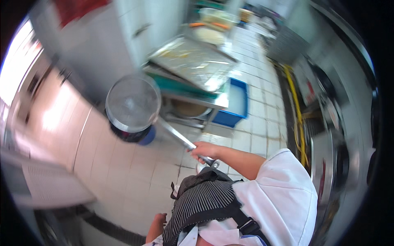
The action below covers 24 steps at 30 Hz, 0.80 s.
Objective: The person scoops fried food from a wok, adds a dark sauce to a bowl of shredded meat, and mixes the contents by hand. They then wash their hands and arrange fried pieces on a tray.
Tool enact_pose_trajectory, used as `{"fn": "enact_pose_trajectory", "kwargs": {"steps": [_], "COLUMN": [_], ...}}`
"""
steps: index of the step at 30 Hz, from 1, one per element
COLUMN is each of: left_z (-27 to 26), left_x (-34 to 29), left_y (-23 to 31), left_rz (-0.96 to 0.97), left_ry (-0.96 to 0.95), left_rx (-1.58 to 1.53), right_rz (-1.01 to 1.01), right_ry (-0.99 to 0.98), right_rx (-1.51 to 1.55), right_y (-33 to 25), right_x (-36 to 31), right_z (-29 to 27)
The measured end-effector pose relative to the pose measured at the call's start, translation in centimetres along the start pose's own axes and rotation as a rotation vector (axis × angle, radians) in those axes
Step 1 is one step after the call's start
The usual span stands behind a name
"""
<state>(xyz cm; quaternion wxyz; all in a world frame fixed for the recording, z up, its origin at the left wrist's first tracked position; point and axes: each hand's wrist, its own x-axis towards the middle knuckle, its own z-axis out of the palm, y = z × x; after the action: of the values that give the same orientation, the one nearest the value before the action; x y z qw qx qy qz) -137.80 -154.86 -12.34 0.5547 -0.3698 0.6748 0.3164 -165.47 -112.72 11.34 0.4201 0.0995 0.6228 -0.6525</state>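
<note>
Right hand [206, 151] clamped round strainer [133, 104] handle; left hand [160, 218] apart, grip can't tell. Likely carrying step; next move calls for steering strainer clear of tray [191, 61].

Blue bin [230, 119]: on the white-tiled floor [262, 107], whitish inside
Shiny tray [191, 61]: left of the blue bin and higher
Round basin [188, 109]: left of the blue bin, low down
Yellow tube [298, 117]: right of the blue bin
Red patch [78, 9]: far left of the blue bin, blurred
</note>
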Motion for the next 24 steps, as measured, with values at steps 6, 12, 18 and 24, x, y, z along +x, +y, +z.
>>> {"fn": "enact_pose_trajectory", "kwargs": {"steps": [6,12,18,24], "left_z": [-1.2,11.1,36.9,61.1], "left_x": [-0.5,9.7,5.9,-2.0], "left_y": [5.2,17.2,27.5,36.2], "left_rz": [0.384,0.667,0.827,0.838], "left_ry": [0.047,-0.053,-0.165,-0.242], "left_rx": [0.826,1.553,1.952,1.905], "right_rz": [0.077,0.062,-0.043,-0.275], "right_ry": [0.065,0.348,0.714,1.029], "right_rx": [-0.057,0.217,0.775,1.18], "right_y": [15.3,39.3,58.3,65.4], "right_x": [-13.8,-30.0,-50.7,-65.9], "right_z": [-4.6,-12.4,-14.6,-14.3]}}
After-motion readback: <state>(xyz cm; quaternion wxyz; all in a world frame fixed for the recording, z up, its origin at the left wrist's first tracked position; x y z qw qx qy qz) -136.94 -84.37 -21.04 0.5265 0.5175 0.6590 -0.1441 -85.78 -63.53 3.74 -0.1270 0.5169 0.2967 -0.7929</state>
